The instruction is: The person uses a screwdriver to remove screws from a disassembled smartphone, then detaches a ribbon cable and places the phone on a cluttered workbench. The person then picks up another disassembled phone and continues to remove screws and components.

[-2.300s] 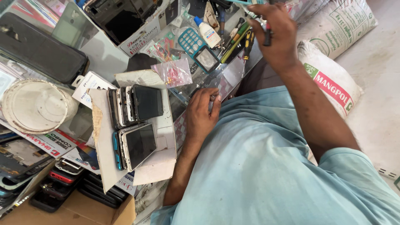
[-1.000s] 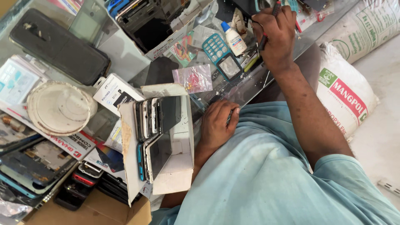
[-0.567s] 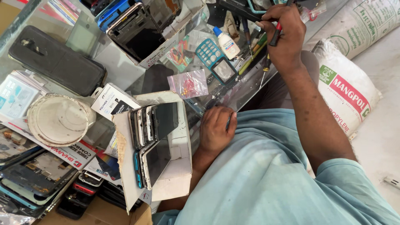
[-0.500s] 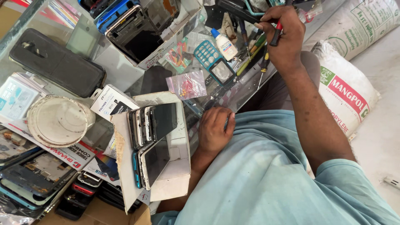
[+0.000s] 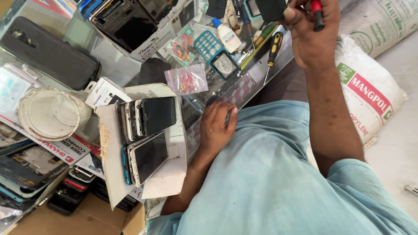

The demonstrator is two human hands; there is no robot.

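At the top edge of the view, the right hand (image 5: pixel 312 37) is partly cut off; its fingers pinch a red-handled tool (image 5: pixel 317 14) and press against a dark flat object (image 5: pixel 271 8) that cannot be identified. Lower down, the left hand (image 5: pixel 217 126) rests loosely curled on the glass counter (image 5: pixel 244 87), fingers together (holding nothing visible). Beside it, an open white cardboard box (image 5: pixel 176 156) holds several glossy phones (image 5: pixel 148 135) standing on edge. A clear crinkled bag (image 5: pixel 188 79) contains small red parts.
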